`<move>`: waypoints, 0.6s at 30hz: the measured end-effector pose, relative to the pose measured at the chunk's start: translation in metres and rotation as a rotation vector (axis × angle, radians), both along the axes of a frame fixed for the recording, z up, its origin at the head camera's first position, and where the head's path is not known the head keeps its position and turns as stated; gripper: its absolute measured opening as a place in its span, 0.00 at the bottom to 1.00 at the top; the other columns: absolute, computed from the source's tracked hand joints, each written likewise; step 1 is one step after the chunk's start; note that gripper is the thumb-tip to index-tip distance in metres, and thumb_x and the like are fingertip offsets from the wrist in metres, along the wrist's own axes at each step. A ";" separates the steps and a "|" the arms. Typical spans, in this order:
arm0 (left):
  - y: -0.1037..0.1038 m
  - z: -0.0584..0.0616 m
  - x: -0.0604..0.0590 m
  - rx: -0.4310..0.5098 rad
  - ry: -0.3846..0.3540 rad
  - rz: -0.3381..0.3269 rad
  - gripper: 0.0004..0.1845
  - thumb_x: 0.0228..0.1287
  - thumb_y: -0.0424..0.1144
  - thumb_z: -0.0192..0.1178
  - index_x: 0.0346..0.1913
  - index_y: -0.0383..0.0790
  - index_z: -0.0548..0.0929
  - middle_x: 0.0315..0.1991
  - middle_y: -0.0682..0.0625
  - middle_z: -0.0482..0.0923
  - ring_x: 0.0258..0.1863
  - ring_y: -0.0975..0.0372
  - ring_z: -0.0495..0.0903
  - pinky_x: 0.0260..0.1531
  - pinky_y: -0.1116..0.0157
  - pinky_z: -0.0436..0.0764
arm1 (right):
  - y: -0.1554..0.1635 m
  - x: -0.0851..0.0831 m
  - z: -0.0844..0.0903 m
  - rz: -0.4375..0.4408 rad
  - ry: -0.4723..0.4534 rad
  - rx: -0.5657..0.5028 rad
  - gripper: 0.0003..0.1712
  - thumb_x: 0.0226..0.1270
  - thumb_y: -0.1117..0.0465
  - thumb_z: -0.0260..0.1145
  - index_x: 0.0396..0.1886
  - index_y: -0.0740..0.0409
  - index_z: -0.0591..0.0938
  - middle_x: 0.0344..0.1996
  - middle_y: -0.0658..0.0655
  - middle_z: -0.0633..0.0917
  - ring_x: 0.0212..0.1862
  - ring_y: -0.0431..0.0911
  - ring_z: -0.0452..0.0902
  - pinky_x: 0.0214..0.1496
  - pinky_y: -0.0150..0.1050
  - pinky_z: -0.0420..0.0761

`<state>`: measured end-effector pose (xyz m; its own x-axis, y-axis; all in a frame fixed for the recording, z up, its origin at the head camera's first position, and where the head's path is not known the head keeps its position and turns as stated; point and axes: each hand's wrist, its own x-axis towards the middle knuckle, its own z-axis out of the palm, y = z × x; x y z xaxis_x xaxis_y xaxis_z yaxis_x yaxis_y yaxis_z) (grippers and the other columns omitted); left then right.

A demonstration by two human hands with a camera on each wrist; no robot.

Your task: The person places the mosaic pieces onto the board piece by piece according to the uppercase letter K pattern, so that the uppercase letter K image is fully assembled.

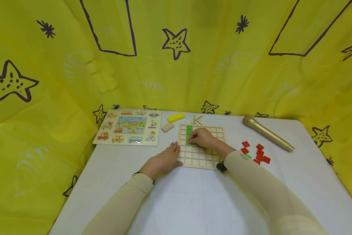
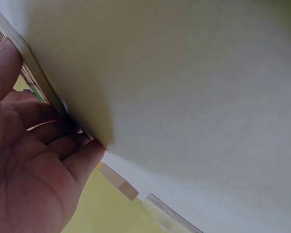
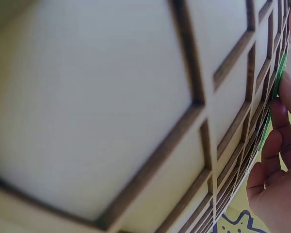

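Observation:
A wooden grid board (image 1: 205, 156) lies on the white table (image 1: 193, 202). A column of green tiles (image 1: 189, 130) fills cells near its top left. My right hand (image 1: 201, 138) rests over the board with its fingertips on the lowest green tile (image 3: 267, 127). My left hand (image 1: 165, 159) lies flat on the table, its fingers against the board's left edge (image 2: 31, 73). A small pattern card (image 1: 197, 119) sits just beyond the board.
Several red tiles (image 1: 259, 153) and a green one lie to the right of the board. A gold microphone (image 1: 267, 133) lies at the back right. A yellow block (image 1: 176, 117), a tan block (image 1: 167, 127) and a vehicle puzzle board (image 1: 129, 126) sit at the back left. Yellow cloth surrounds the table.

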<state>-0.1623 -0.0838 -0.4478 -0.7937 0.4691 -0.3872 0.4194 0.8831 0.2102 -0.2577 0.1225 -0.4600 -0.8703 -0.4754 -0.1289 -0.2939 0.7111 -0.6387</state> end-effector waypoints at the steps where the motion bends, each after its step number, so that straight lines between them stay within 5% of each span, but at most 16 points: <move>1: 0.000 0.000 0.000 0.000 -0.001 0.002 0.45 0.75 0.56 0.52 0.79 0.29 0.49 0.81 0.37 0.40 0.79 0.48 0.41 0.75 0.55 0.51 | 0.000 0.000 0.000 0.002 0.002 0.000 0.06 0.67 0.56 0.73 0.33 0.53 0.89 0.32 0.48 0.87 0.35 0.43 0.76 0.40 0.38 0.77; 11: 0.002 -0.001 0.001 0.015 -0.030 0.031 0.45 0.75 0.56 0.53 0.79 0.31 0.48 0.81 0.39 0.39 0.80 0.49 0.40 0.76 0.56 0.51 | 0.013 0.005 0.009 0.000 -0.035 -0.056 0.08 0.70 0.56 0.70 0.43 0.52 0.90 0.45 0.50 0.88 0.48 0.45 0.80 0.52 0.44 0.80; 18: 0.001 0.000 0.001 0.007 -0.033 0.047 0.45 0.74 0.56 0.53 0.79 0.31 0.48 0.81 0.40 0.39 0.80 0.50 0.40 0.76 0.56 0.50 | 0.036 0.013 0.024 -0.051 -0.028 -0.082 0.11 0.70 0.56 0.70 0.47 0.55 0.90 0.48 0.54 0.86 0.46 0.48 0.77 0.48 0.44 0.78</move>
